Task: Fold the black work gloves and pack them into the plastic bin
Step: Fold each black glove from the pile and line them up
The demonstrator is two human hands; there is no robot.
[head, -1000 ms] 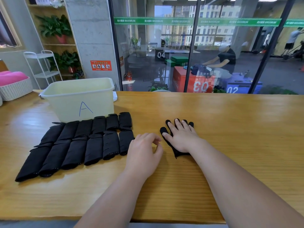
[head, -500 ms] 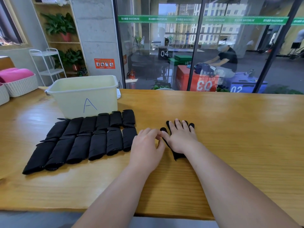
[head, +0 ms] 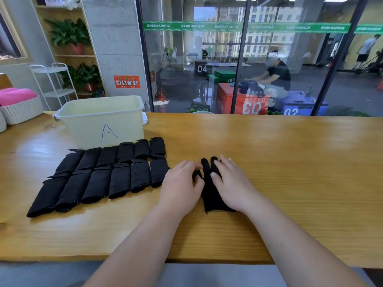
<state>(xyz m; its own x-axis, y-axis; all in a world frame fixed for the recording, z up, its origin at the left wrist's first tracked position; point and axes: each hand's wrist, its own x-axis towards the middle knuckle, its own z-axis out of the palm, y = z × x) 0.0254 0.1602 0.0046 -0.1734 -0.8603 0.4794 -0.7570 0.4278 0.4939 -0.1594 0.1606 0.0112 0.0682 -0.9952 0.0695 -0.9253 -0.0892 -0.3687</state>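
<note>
One unfolded black work glove [head: 209, 191] lies flat on the wooden table [head: 290, 162], fingers pointing away from me. My right hand [head: 232, 183] rests flat on its right half with straight fingers. My left hand [head: 182, 183] touches the glove's left edge near the thumb, fingers slightly bent. Two rows of several folded black gloves [head: 103, 175] lie to the left. Behind them stands the pale yellow plastic bin [head: 99, 119], marked "A" in blue; its inside is hidden from here.
A white woven basket [head: 20, 110] with pink cloth sits at the table's far left. A glass wall runs along the table's far edge. The table's front edge is close to my forearms.
My left hand has moved right onto the glove's left edge. My right hand has shifted to the glove's right half, so the middle fingers of the glove now show between my hands.
</note>
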